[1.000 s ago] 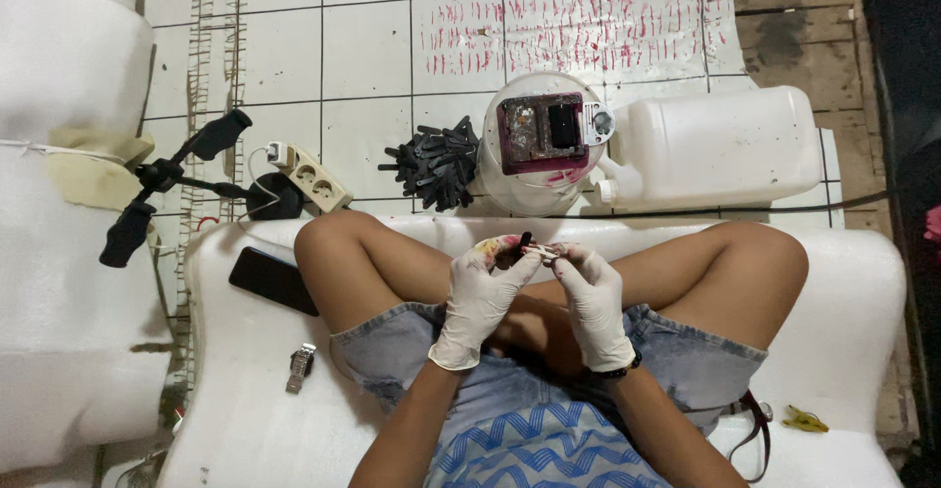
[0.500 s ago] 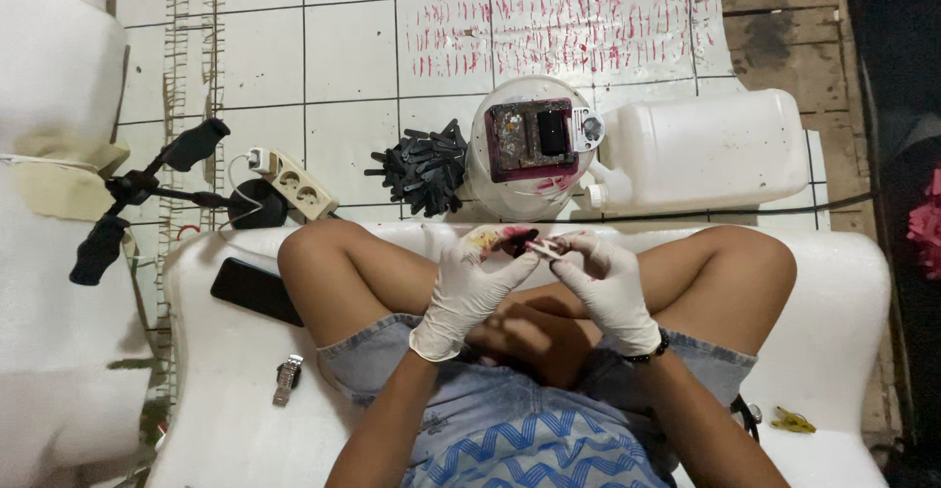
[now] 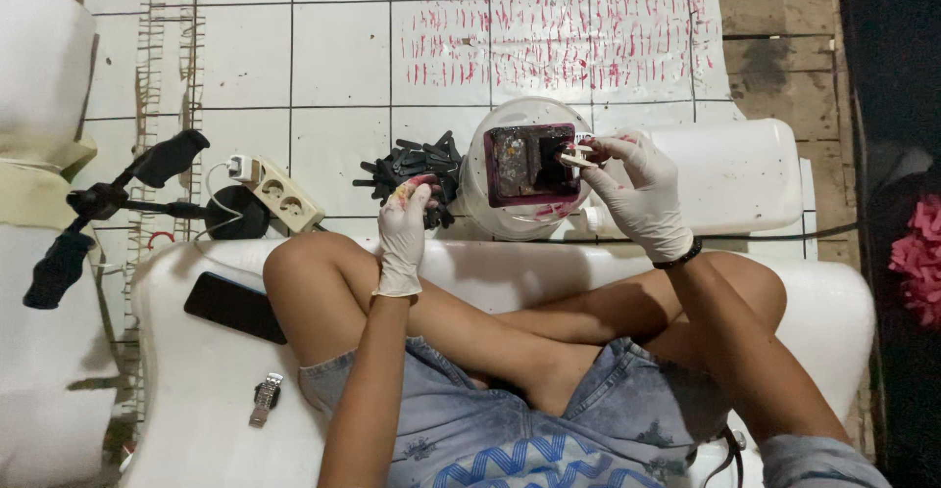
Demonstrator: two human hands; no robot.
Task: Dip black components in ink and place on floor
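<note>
Head view looks straight down on a white tiled floor [image 3: 294,57] with dark grout lines and a patch of short red paint strokes [image 3: 559,42] near the top. At the far left lie a black tripod [image 3: 108,199] and a cream power strip [image 3: 274,192] with its cord; a black phone [image 3: 235,307] and a metal wristwatch [image 3: 265,398] rest on the smooth white plastic seat [image 3: 196,390] where the person sits cross-legged in denim shorts. The left hand [image 3: 404,228], in a white latex glove stained red at the fingertips, hangs loosely curled, holding nothing, at a heap of small black sticks [image 3: 412,170]. Just right of the heap stands a round translucent tub [image 3: 510,214] topped by a dark, paint-smeared square pad [image 3: 529,163]. The right hand [image 3: 637,194], gloved too, pinches a small pale stick [image 3: 571,155] against the pad's right edge. Behind it lies a white plastic jerrycan [image 3: 745,170], and a pink frilly thing [image 3: 921,258] shows at the right edge.
</note>
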